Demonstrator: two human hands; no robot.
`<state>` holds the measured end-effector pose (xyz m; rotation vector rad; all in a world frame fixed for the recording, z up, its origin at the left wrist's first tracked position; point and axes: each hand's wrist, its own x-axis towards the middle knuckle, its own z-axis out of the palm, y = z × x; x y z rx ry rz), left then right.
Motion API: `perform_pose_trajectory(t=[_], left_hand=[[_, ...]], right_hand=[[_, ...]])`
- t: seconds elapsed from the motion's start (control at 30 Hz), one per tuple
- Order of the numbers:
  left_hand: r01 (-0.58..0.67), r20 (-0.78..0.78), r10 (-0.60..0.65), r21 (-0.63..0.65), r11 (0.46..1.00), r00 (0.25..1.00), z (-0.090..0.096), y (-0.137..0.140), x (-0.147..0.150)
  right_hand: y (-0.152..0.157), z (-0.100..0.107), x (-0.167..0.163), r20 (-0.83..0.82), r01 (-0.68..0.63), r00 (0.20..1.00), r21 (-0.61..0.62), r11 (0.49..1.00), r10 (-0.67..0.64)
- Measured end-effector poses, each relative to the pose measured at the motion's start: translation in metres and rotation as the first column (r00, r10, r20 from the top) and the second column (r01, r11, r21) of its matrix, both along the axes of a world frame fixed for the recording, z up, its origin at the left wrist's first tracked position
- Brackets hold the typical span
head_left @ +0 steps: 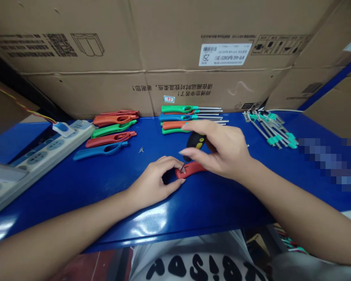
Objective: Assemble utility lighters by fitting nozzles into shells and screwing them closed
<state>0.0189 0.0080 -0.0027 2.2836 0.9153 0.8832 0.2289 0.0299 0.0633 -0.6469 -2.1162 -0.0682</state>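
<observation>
The fingers [199,125] of the right hand [228,153] are clamped around the black and yellow handle of a screwdriver [196,139], thumb on the near side and index finger on the far side. Its thin shaft slants down to the left end of a red casing [196,168], which lies in front of the person, near the middle of the blue bench [111,212]. The left hand's [152,180] fingers are closed on that same end, thumb on the near edge and the others on the far edge (the casing's right end is hidden beneath the right hand).

Just beyond the left hand is a little cluster of small metal screws [141,150]. Farther left, a row of coloured casings in orange, green, red and blue is laid out, the blue casing [98,151] nearest the person. Behind the right hand, a group of green, blue and orange lighters [175,109] lies with its metal tubes pointing right; the right hand partly covers the nearest ones. Toward the right rear, a loose heap of metal rods [263,124] with turquoise parts spreads over the bench.

Along the left side runs a white power strip [46,152] with plugs in it. Brown cardboard [105,89] stands behind everything, bearing a printed white label [224,54].
</observation>
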Motion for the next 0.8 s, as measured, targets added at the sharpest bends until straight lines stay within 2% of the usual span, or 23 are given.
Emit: perform_pose_trajectory(t=[0.1, 0.17, 0.23, 0.3, 0.37, 0.4, 0.5, 0.53, 0.57, 0.63, 0.7, 0.73, 0.8], left_hand=[[0.015, 0.0, -0.015, -0.025, 1.0, 1.0, 0.0002, 0.0002, 0.0], [0.016, -0.001, -0.016, -0.031, 0.999, 1.0, 0.0003, 0.0002, -0.0001], [0.013, 0.0, -0.013, -0.023, 1.0, 1.0, 0.0005, 0.0003, -0.0002], [0.013, -0.002, -0.013, -0.014, 1.0, 1.0, 0.0009, 0.0002, -0.0001], [0.009, -0.005, -0.009, -0.01, 1.0, 1.0, 0.0014, 0.0001, 0.0002], [0.005, -0.006, -0.005, -0.01, 1.0, 1.0, 0.0015, 0.0, 0.0003], [0.0, -0.005, 0.0, -0.015, 1.0, 1.0, 0.0014, -0.0003, -0.0001], [0.003, -0.005, -0.003, -0.016, 1.0, 1.0, 0.001, -0.0004, -0.0004], [0.004, -0.004, -0.005, -0.015, 1.0, 1.0, 0.0007, -0.0004, -0.0008], [0.006, -0.005, -0.006, -0.009, 1.0, 1.0, 0.0001, -0.0002, -0.0014], [0.01, -0.007, -0.01, -0.015, 1.0, 1.0, 0.0, 0.0, -0.0016], [0.013, -0.009, -0.014, -0.024, 1.0, 1.0, 0.0001, 0.0002, -0.0014], [0.022, -0.009, -0.023, -0.045, 0.999, 1.0, 0.0003, 0.0004, -0.001]], right_hand=[[0.0, -0.001, -0.0018, -0.028, -0.112, 0.994, -0.239, 0.965, 0.108], [-0.0003, -0.0017, -0.0029, -0.049, -0.142, 0.99, -0.331, 0.933, 0.134], [-0.0001, -0.0028, -0.0024, -0.042, -0.09, 0.996, -0.256, 0.963, 0.082], [-0.0001, -0.0032, -0.0009, -0.029, -0.027, 0.999, -0.072, 0.997, 0.025], [-0.0012, -0.002, 0.0001, -0.018, -0.028, 0.999, 0.011, 1.0, 0.028], [-0.0021, -0.0008, 0.0001, -0.014, -0.056, 0.998, -0.022, 0.998, 0.055], [-0.0046, 0.0025, -0.0013, -0.024, -0.124, 0.992, -0.231, 0.965, 0.121], [-0.0048, 0.0029, -0.0016, -0.027, -0.112, 0.994, -0.244, 0.963, 0.109], [-0.0045, 0.0029, -0.0015, -0.025, -0.074, 0.997, -0.215, 0.974, 0.071], [-0.003, 0.0022, -0.0007, -0.02, 0.039, 0.999, -0.075, 0.996, -0.04], [-0.0012, 0.0016, 0.0001, -0.026, 0.104, 0.994, 0.011, 0.994, -0.104], [-0.0005, 0.0017, 0.0002, -0.027, 0.086, 0.996, -0.007, 0.996, -0.086], [0.0004, 0.002, -0.0002, -0.047, -0.02, 0.999, -0.13, 0.991, 0.014]])
